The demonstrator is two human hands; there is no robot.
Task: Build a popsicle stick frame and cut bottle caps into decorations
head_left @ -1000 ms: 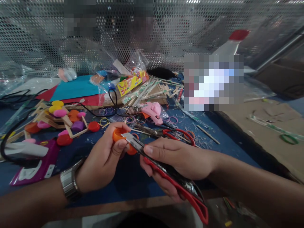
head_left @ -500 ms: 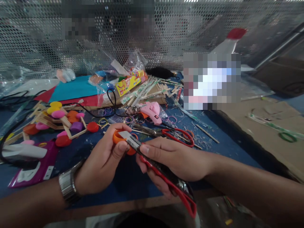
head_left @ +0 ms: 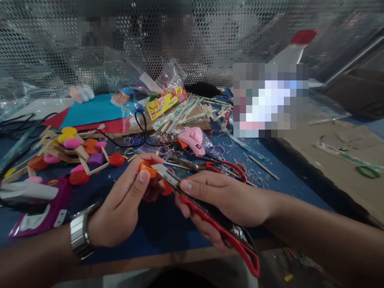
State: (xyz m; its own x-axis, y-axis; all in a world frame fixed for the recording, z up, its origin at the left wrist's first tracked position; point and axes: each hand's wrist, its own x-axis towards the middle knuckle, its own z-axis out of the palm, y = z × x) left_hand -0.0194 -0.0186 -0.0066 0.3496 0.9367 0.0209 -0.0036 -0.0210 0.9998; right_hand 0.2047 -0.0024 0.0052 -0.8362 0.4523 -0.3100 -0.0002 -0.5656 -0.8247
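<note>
My left hand (head_left: pixel 123 200) pinches a small orange plastic cap (head_left: pixel 147 169) between thumb and fingers. The hollow side seems to face right. My right hand (head_left: pixel 220 200) is wrapped round a cutter knife (head_left: pixel 223 228) with a red and black handle, its thumb lying along the top. The short, slanted metal blade (head_left: pixel 162 170) points left, and its tip is at the cap's rim; whether it cuts in I cannot tell. Just below the blade, another orange piece (head_left: pixel 167 187) shows partly. Behind the hands lie red-handled scissors (head_left: pixel 225 170).
A pink glue gun (head_left: pixel 192 140) lies beyond my hands. On the left are a stick model with coloured caps (head_left: pixel 96 160) and a purple packet (head_left: pixel 45 212). Loose sticks (head_left: pixel 180 116) and a yellow box (head_left: pixel 165 105) are farther back. Cardboard (head_left: pixel 300 156) covers the right side.
The cap in my left hand has tilted and shifted slightly left, and my left thumb has moved with it. The knife's handle end has swung a little right and down.
</note>
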